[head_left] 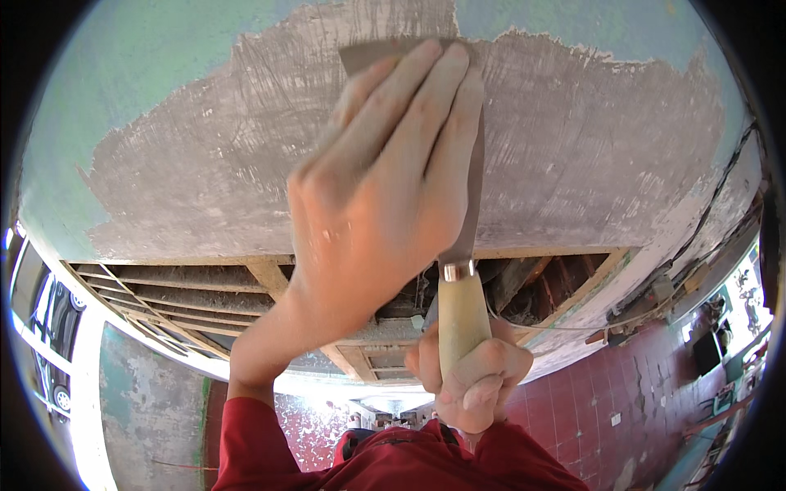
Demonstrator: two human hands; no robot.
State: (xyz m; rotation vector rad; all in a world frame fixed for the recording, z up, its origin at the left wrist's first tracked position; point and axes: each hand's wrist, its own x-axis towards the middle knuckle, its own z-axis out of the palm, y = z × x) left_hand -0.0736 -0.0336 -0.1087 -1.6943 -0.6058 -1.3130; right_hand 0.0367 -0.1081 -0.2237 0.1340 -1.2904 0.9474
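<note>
A scraper (472,204) with a grey metal blade and a pale wooden handle stands against the painted surface (573,155) above me. My right hand (475,376) is wrapped round the lower part of the handle. Flat along the blade lies my left hand (385,176), its fingers stretched toward the broad edge and covering much of the metal. That edge touches the surface near the border where green paint (188,57) gives way to a scraped grey-white patch.
Nearer me is a wood-framed opening (180,286) with slats and dark beams inside. Dark red tiles (573,385) cover the floor at the lower right. A loose cable (565,328) crosses the opening's right side. Vehicles (53,327) show outside at far left.
</note>
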